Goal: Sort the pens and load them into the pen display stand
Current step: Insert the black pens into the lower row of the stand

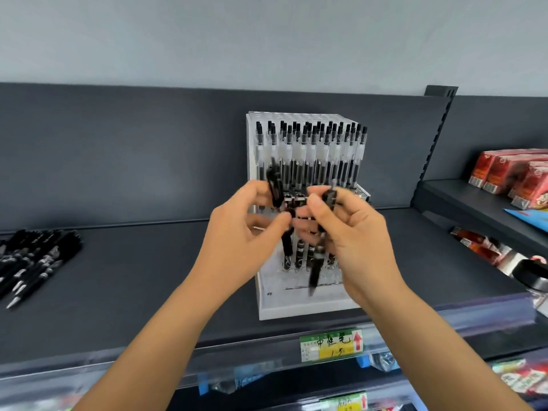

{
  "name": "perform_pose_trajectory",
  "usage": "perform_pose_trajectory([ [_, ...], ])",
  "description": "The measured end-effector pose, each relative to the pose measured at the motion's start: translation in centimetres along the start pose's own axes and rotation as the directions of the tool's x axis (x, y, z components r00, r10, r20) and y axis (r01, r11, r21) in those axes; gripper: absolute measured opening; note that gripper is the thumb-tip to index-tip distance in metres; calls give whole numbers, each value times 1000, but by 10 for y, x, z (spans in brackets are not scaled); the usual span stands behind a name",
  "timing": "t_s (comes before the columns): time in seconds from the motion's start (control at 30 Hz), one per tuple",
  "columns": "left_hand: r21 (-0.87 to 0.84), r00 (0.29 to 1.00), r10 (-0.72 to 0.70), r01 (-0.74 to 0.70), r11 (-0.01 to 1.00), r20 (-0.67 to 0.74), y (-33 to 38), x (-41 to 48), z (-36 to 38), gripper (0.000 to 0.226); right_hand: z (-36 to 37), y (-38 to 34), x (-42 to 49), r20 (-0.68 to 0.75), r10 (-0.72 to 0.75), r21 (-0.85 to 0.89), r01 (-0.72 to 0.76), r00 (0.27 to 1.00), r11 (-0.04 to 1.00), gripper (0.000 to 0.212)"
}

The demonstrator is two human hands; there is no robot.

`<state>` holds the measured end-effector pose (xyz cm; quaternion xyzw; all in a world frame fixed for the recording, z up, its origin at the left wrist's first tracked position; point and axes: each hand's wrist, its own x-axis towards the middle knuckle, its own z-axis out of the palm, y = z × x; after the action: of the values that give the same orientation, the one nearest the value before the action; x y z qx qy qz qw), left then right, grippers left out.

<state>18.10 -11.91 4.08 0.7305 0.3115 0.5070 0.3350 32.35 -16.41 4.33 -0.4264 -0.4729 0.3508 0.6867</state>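
Loading is under way at a shop shelf [133, 277], where a person's left hand [243, 232] and right hand [353, 232] work close together in front of the pen display stand [296, 307]. The left fingers curl round a black pen [275, 188], its end jutting above them. The right fingers grip a second black pen [315, 271], which hangs below the palm (both pens are blurred). Just behind the fingertips, seated black pens [300, 253] stand in the lower tier; above the fingers, clear-barrelled pens [311, 155] fill the upper one. Well out beyond the left hand lie loose black pens [32, 262], apparently awaiting sorting. Next, each held pen likely needs lining up with a free slot behind the fingers, then lowering in without knocking its neighbours
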Motion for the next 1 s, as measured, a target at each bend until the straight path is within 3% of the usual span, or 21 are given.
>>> perform_pose_trajectory([
  [0.13,-18,999,-10,9,1000,-51,-8,9,-6,17,-3,3,0,-116,-106,-145,89,988,986,21],
  [0.3,59,999,2,1,998,-52,-28,15,-1,16,-7,5,-2,-145,-13,-7,12,989,1000,34],
  [0.6,277,999,-24,17,961,21,-60,6,12,17,-16,8,-4,-162,-67,-30,63,985,998,10],
  [0.87,630,998,-35,-8,776,57,-61,8,12,19,-18,8,-7,-166,-8,-12,6,986,1000,15],
  [1.0,673,985,-142,37,739,102,-58,10,9,22,-17,5,-7,-192,38,16,-36,981,999,22],
])
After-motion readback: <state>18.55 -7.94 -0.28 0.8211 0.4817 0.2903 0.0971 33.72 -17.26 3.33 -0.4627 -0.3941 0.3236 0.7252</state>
